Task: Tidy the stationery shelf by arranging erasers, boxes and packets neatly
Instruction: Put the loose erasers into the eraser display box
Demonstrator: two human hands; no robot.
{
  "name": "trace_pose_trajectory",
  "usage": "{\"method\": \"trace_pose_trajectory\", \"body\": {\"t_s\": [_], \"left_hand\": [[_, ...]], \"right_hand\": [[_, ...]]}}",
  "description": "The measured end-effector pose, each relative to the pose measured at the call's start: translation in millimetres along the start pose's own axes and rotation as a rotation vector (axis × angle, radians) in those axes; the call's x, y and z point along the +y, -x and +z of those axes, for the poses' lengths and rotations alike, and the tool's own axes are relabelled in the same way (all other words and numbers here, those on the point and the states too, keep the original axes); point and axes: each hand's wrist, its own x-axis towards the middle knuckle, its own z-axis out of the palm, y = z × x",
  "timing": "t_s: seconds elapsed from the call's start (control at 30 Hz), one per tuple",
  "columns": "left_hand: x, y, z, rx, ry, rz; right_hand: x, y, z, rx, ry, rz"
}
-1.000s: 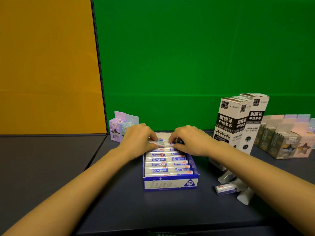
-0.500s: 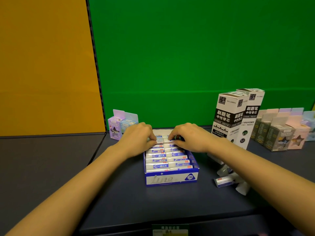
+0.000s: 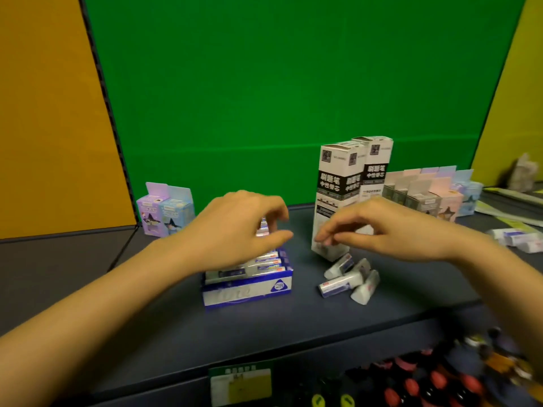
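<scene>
You get even, fairly bright light with soft shadows. Your left hand (image 3: 235,230) and right hand (image 3: 393,230) smear with motion blur; lower-right goods (image 3: 440,377) lie unfocused, and frame edges bend.

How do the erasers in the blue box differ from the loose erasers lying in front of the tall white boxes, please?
The boxed erasers lie in neat parallel rows; the loose erasers lie jumbled at differing angles. The boxed erasers sit inside the blue box; the loose erasers rest on the bare shelf. The left hand partly hides the boxed erasers; nothing covers the loose erasers. Both look white with printed sleeves.
</scene>
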Motion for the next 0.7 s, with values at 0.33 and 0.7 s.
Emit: {"method": "trace_pose_trajectory", "body": {"t_s": [0.33,0.7], "left_hand": [[66.3,-13.8,55.3,-0.322,-0.038,0.021],[82.4,-11.3,74.6,-0.250,-0.043,-0.159]], "right_hand": [[58.8,47.8,13.1,-0.183,0.003,0.005],[77.0,48.7,23.2,-0.162,0.067,-0.103]]}}
